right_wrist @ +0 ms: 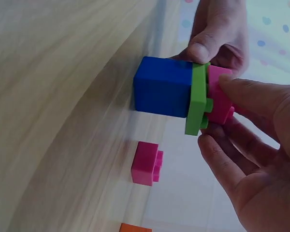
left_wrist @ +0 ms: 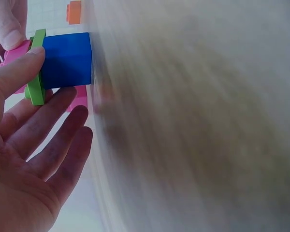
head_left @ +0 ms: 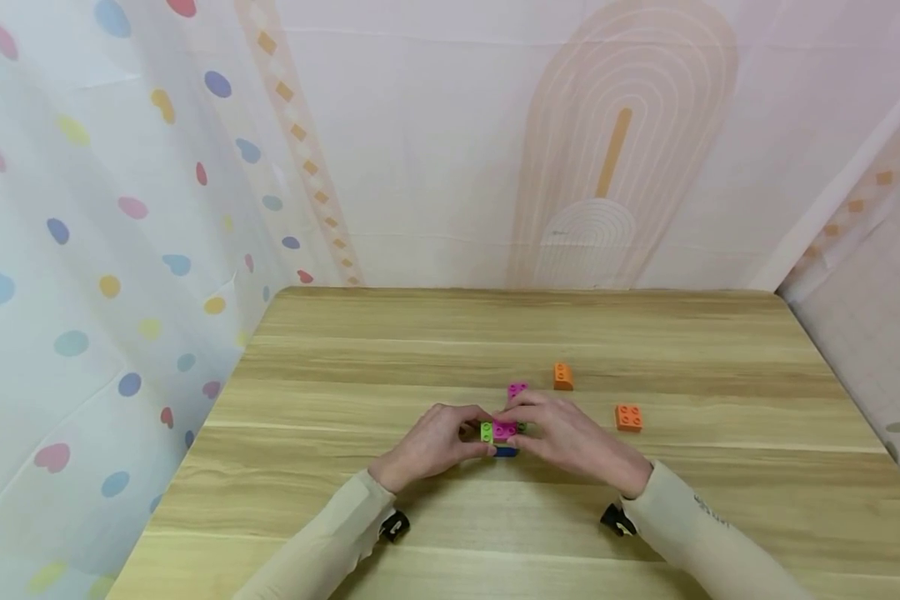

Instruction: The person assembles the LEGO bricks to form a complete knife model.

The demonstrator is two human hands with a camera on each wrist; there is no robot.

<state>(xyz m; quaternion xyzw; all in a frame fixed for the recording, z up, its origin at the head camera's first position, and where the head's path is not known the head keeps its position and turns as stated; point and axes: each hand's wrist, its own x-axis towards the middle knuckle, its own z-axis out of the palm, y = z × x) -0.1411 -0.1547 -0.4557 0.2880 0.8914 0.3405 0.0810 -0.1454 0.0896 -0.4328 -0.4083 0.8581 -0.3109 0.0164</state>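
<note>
Blue block [right_wrist: 162,87] stands upright on the table with a flat light-green plate [right_wrist: 197,99] on top of it. Over the plate's studs sits a pink brick [right_wrist: 219,94], slightly askew. My right hand [head_left: 570,433] pinches this pink brick between thumb and fingers. From the other side my left hand [head_left: 431,446] steadies the stack, its thumb at the green plate's edge and its fingers behind; the lower fingers spread loosely in the left wrist view. A second pink brick [right_wrist: 145,164] stands on the table just beyond the stack, partly covered by my right hand in the head view.
An orange brick with a rounded side [head_left: 563,377] lies beyond my right hand. Another orange brick [head_left: 628,417], with square sides, is farther right. The wooden table [head_left: 360,350] ends at a patterned cloth [head_left: 435,167] at the back.
</note>
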